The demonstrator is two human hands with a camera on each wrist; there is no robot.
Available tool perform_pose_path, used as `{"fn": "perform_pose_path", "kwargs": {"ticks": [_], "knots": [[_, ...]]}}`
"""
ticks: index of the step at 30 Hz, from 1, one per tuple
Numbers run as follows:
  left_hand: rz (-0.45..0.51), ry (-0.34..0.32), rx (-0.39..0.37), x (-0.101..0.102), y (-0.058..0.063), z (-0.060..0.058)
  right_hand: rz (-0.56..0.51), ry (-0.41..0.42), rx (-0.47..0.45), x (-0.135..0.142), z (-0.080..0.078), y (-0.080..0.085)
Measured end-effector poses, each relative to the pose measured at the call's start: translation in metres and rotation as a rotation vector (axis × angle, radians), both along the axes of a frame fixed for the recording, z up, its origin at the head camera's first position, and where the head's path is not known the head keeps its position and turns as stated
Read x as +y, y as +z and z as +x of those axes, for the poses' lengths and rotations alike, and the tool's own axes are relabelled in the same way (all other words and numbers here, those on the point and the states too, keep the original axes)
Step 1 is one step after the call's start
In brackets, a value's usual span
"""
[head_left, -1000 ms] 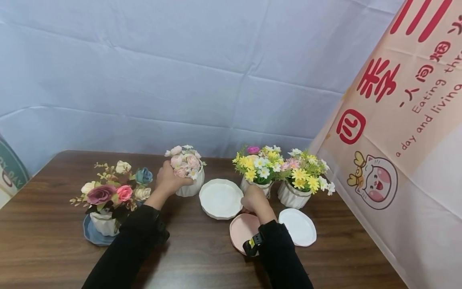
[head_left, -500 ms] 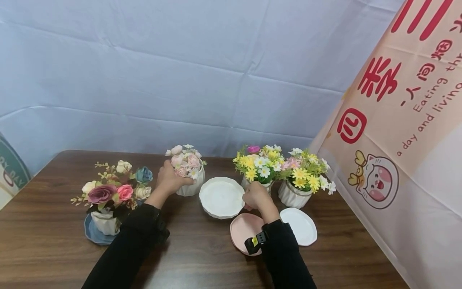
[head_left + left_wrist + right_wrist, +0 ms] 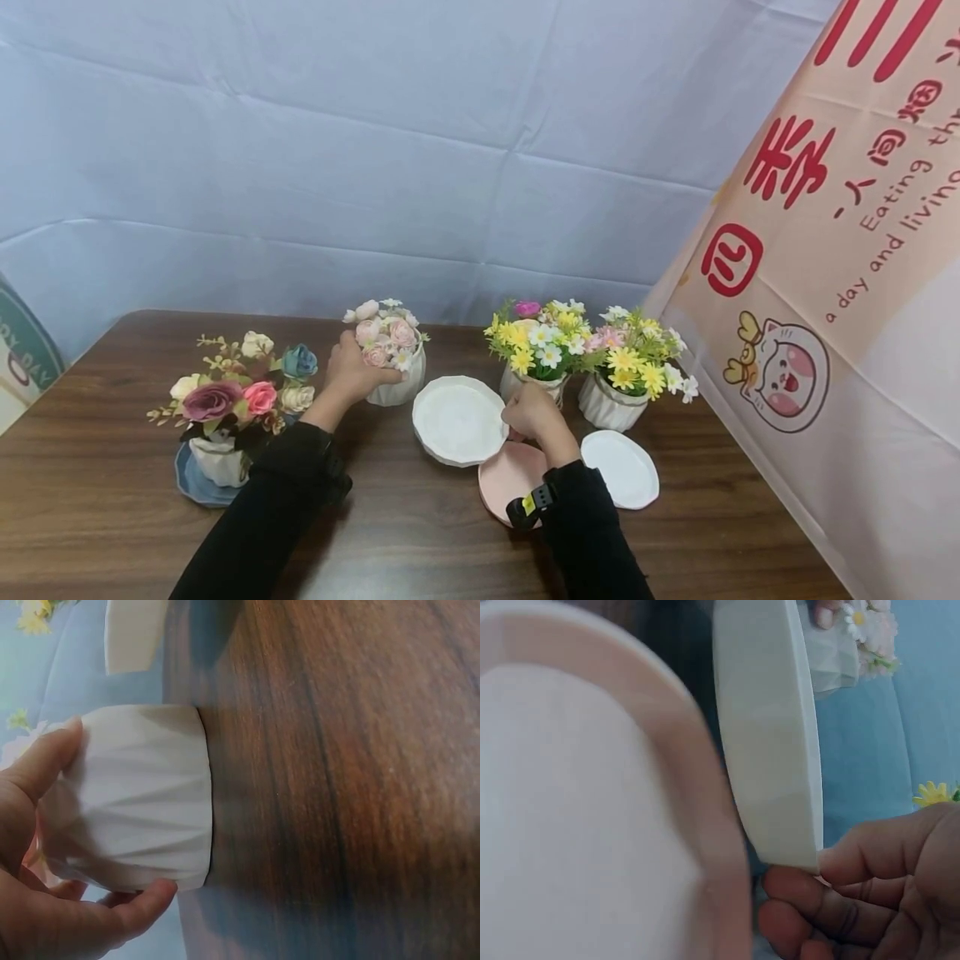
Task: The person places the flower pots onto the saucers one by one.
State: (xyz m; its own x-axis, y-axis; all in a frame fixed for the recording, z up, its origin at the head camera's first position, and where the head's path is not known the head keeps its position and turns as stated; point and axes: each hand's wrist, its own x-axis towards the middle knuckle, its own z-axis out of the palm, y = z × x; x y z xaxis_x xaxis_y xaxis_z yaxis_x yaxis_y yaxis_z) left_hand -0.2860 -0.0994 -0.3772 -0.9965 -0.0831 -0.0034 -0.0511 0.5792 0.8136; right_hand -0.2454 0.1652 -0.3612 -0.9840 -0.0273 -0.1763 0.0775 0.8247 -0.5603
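My left hand [image 3: 350, 372] grips a white fluted flowerpot [image 3: 139, 799] holding pale pink artificial flowers [image 3: 387, 337], its thumb on one side and fingers round the other. The pot's base is at the tabletop in the left wrist view. With my right hand [image 3: 534, 412] I pinch the right edge of a round white saucer [image 3: 459, 417], thumb against the rim and curled fingers beneath it, as the right wrist view shows. That saucer lies between the two hands. A pink saucer [image 3: 504, 479] is just in front of the right hand, partly covered by the wrist strap.
Two white pots with yellow and white flowers [image 3: 546, 358] stand at the back right. Near them lies another white saucer [image 3: 621, 468]. At left, a pot of roses [image 3: 217, 461] stands on a blue saucer [image 3: 197, 486]. A printed cloth [image 3: 832, 350] hangs along the table's right side.
The white saucer rises slightly, then its near edge comes a little toward me and close to the pink saucer. The right hand shifts only slightly; the left hand and its pot stay put.
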Motion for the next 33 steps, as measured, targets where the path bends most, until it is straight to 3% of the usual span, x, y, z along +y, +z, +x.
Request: {"fn": "perform_pose_path", "kwargs": {"ticks": [17,33], "knots": [[0.001,-0.001,-0.013,-0.002,-0.001,-0.002,0.068,0.113,0.037,-0.031,0.011,0.003],[0.023,-0.006,-0.028,-0.001,-0.001,-0.002,0.044,0.122,0.002,-0.066,0.02,-0.007]]}}
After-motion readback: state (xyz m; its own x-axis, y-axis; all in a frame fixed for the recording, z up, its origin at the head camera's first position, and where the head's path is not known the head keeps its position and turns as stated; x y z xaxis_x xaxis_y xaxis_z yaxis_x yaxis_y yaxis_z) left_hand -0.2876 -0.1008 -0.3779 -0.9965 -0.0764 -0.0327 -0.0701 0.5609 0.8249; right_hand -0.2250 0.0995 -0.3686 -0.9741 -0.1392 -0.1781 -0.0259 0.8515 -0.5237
